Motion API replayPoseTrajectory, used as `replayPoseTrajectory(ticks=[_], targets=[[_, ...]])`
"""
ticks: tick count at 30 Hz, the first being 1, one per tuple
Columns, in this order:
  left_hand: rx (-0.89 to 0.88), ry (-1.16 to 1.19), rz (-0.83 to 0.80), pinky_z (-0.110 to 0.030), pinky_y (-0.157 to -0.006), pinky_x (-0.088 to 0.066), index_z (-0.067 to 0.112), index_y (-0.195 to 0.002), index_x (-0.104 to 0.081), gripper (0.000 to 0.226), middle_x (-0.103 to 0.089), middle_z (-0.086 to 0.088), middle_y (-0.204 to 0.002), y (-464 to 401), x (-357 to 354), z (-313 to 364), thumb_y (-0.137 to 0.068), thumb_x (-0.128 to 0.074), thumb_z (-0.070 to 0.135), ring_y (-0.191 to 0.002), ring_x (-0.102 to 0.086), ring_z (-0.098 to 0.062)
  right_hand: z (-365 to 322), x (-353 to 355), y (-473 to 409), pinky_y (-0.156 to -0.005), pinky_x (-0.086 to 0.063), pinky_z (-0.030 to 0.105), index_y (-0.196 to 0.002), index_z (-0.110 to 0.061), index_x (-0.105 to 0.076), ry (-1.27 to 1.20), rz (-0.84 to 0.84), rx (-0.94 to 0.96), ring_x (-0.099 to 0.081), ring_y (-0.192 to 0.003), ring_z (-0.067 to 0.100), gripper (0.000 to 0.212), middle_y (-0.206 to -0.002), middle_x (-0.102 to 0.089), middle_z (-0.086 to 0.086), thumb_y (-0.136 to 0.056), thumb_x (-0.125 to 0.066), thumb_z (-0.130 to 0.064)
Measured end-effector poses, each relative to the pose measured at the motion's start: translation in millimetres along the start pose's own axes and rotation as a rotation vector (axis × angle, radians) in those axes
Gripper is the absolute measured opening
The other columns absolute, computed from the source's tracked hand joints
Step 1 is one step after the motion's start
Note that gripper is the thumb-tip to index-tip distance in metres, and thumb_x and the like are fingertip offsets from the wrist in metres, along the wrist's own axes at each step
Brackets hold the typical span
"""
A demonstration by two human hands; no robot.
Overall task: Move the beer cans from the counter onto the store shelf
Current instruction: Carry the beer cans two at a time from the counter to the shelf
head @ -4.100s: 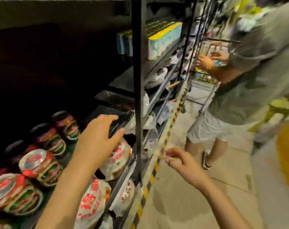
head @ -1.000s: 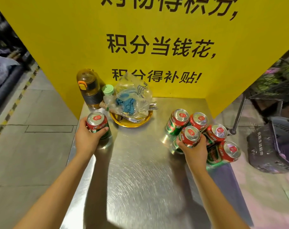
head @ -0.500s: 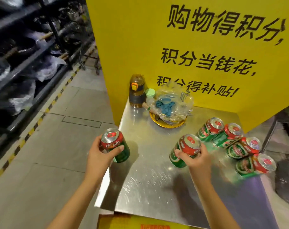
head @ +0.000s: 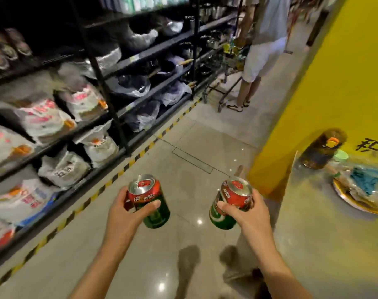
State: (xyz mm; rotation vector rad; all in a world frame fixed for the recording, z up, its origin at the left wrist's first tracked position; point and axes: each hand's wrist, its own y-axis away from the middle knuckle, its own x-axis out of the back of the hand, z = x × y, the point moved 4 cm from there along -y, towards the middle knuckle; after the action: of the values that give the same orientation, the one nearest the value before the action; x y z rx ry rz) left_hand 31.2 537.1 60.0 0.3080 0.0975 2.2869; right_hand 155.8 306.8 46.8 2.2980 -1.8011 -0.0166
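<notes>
While both hands, left point(head: 127, 209) & right point(head: 247, 209), each grip one beer can point(head: 149, 201) point(head: 231, 203), shelf point(head: 80, 124) sits to their left; table point(head: 326, 244) right; neither shelved yet.

One head-worn view looks forward and down along the aisle floor point(head: 183, 147) (shelving point(head: 110, 83) to its left), close above it.

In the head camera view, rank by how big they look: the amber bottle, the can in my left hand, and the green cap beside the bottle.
1. Amber brown bottle with orange clasp and red-and-green beer can: look alike, and the can is nearer, so unranked.
2. Small pale green cap: clearly smallest.
</notes>
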Motion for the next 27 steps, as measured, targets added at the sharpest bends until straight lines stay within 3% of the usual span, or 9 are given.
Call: replayPoseTrajectory(ticks=[6,9,12,17,20,24,27], targets=[[0.017,0.010,0.208,-0.032,-0.087,-0.040,0.032,-0.119,-0.045,0.063,-0.052,0.009,-0.113,-19,124,-13,-0.067,-0.079,0.020,-0.107,-0.049,-0.014,-27,-138,-5,-0.066,-0.044,0.010,-0.110,-0.029,-0.053,-0.005,-0.180,0.058,-0.058,-0.091,-0.004,0.059,-0.099,-0.061,-0.017,-0.062,-0.085,-0.014],[0.025,0.023,0.264,-0.036,-0.092,-0.042,0.032,-0.120,-0.049,0.069,-0.055,0.012,-0.113,-34,161,-15,-0.059,-0.080,0.030,-0.105,-0.051,-0.011,-41,-188,-14,-0.068,-0.044,0.011,-0.114,-0.028,-0.055,0.018,-0.264,0.094,-0.059,-0.092,-0.004,0.062,-0.102,-0.063,-0.016,-0.061,-0.086,-0.018],[0.027,0.051,0.314,-0.033,-0.086,-0.043,0.036,-0.113,-0.049,0.061,-0.056,0.019,-0.106,-56,185,-13,-0.063,-0.082,0.023,-0.102,-0.052,-0.009,-54,-228,-31,-0.070,-0.046,0.015,-0.109,-0.033,-0.056,0.039,-0.310,0.125,-0.061,-0.093,0.001,0.057,-0.101,-0.065,-0.015,-0.062,-0.085,-0.018],[0.043,0.071,0.357,-0.031,-0.084,-0.044,0.036,-0.117,-0.049,0.069,-0.057,0.012,-0.115,-117,213,-8,-0.056,-0.080,0.035,-0.107,-0.051,-0.012,-76,-297,-80,-0.070,-0.046,0.017,-0.108,-0.035,-0.058,0.040,-0.372,0.172,-0.060,-0.094,0.002,0.054,-0.102,-0.064,-0.015,-0.064,-0.083,-0.016],[0.030,0.111,0.375,-0.024,-0.076,-0.045,0.045,-0.103,-0.048,0.055,-0.055,0.020,-0.106,-166,229,0,-0.065,-0.081,0.022,-0.097,-0.051,0.000,-90,-343,-119,-0.069,-0.045,0.016,-0.096,-0.042,-0.055,0.022,-0.424,0.181,-0.060,-0.089,-0.001,0.049,-0.096,-0.064,-0.018,-0.065,-0.083,-0.014],[0.023,0.092,0.429,-0.024,-0.076,-0.046,0.033,-0.116,-0.051,0.060,-0.057,0.016,-0.108,-231,255,13,-0.066,-0.080,0.019,-0.099,-0.052,0.001,-111,-404,-176,-0.072,-0.047,0.018,-0.097,-0.039,-0.057,0.039,-0.484,0.197,-0.061,-0.088,0.000,0.049,-0.096,-0.066,-0.014,-0.064,-0.084,-0.016],[0.014,0.122,0.501,-0.018,-0.068,-0.043,0.036,-0.110,-0.052,0.053,-0.057,0.018,-0.106,-274,275,20,-0.068,-0.079,0.017,-0.095,-0.051,0.003,-128,-453,-217,-0.077,-0.050,0.023,-0.099,-0.035,-0.060,0.046,-0.556,0.210,-0.063,-0.091,0.005,0.048,-0.096,-0.068,-0.010,-0.063,-0.085,-0.016]])
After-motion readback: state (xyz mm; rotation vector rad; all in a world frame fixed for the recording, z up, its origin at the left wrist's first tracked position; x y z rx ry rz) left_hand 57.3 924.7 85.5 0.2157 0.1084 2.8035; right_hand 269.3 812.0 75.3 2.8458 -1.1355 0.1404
